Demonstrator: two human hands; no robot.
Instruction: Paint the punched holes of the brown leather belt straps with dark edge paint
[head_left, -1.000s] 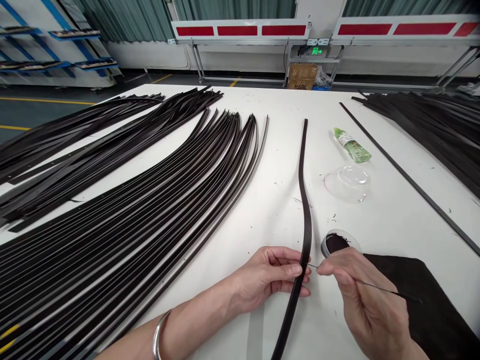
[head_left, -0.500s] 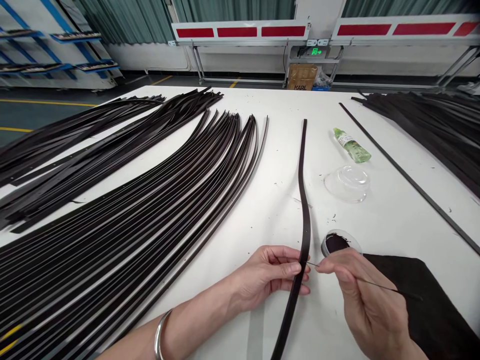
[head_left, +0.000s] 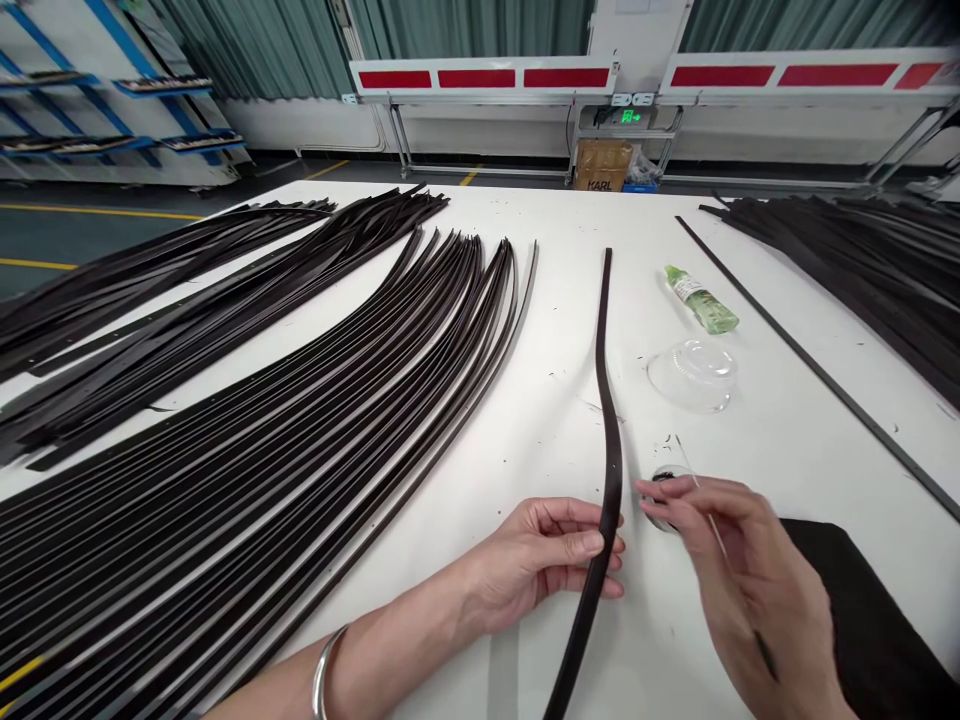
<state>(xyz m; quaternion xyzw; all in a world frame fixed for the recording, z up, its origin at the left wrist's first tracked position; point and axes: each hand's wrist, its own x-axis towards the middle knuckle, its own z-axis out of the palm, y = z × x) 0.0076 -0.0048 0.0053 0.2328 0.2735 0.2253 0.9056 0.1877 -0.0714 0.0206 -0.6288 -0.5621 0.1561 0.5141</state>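
Fingers of the left hand (head_left: 544,570) pinch a dark leather strap (head_left: 609,480) against the thumb; those of the right hand (head_left: 750,580) hold a thin stick (head_left: 684,458) over a small paint pot (head_left: 660,512). Left of the fingers, more straps (head_left: 300,430) cover the white counter (head_left: 555,400), with blue shelves (head_left: 112,115) across the room.

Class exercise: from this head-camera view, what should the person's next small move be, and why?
Probably the right hand should lower the thin stick to the small round dish of dark paste: the hand is right beside the dish, and the stick's upper end points just above it. The left hand already pinches the leather strap close by.
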